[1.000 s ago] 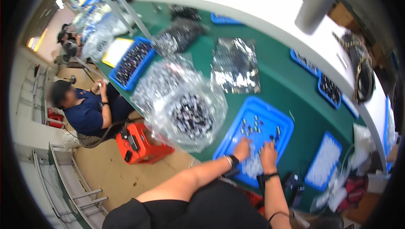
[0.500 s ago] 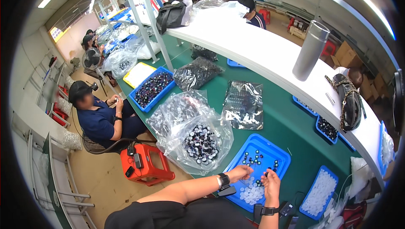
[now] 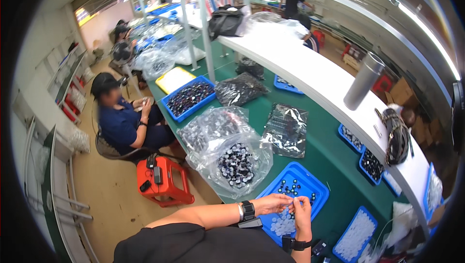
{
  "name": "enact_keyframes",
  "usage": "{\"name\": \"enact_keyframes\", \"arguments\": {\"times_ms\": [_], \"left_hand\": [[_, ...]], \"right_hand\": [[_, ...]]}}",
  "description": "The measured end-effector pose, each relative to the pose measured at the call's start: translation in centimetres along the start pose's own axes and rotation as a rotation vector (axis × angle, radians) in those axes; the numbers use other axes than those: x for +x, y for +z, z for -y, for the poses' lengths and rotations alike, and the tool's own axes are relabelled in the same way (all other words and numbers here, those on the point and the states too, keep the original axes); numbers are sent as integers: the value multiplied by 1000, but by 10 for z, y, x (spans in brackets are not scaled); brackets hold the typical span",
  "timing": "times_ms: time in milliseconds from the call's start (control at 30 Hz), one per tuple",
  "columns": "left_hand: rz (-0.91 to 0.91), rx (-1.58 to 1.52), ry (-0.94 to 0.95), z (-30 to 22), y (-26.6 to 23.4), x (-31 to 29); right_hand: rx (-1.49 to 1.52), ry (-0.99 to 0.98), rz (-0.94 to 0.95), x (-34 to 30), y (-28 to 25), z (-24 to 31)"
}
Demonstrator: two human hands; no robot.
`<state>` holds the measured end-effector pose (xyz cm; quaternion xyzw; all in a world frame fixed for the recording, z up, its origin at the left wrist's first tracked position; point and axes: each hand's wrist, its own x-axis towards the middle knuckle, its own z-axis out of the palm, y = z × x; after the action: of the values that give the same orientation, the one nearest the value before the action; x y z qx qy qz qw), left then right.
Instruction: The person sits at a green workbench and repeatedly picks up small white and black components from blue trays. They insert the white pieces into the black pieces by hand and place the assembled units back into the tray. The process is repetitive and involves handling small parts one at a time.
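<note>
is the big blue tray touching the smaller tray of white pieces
Apart: the head view shows green tabletop between the big blue tray and the smaller tray of white pieces.

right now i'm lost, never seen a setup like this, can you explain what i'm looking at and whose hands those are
There is no robot here. A wide fisheye camera on a person's head looks down, which is why straight edges curve. The left hand and right hand belong to that wearer. They meet over a blue tray holding small dark beads and whitish pieces. The fingertips come together, but anything between them is too small to make out. On the green table also lie a clear plastic bag of dark and clear pieces and a flat black packet. The seated co-worker is someone else.
</note>
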<state>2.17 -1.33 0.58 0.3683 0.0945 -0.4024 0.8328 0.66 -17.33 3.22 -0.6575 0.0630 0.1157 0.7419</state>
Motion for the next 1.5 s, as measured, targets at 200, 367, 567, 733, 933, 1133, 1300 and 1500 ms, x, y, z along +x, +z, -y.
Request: {"name": "enact_keyframes", "arguments": {"times_ms": [200,367,567,733,933,1133,1300,1500], "left_hand": [[-65,87,126,-3,-2,-5],[-89,131,178,-9,-4,-15],[-3,-147,221,-21,-18,-14],[156,-386,240,-44,-8,-29],[126,-469,78,-50,15,-47],[145,-396,65,-47,10,-44],[90,-364,58,-48,12,-43],[120,-391,65,-46,10,-37]], "right_hand": [[37,107,101,-5,6,11],[-107,180,199,-3,11,21],[-93,47,172,-9,18,27],[-170,-49,32,-14,33,50],[-423,-293,-158,-20,41,49],[-630,-487,-259,-24,46,55],[-683,-490,-291,-27,44,60],[-710,-531,-277,-24,43,58]]}}
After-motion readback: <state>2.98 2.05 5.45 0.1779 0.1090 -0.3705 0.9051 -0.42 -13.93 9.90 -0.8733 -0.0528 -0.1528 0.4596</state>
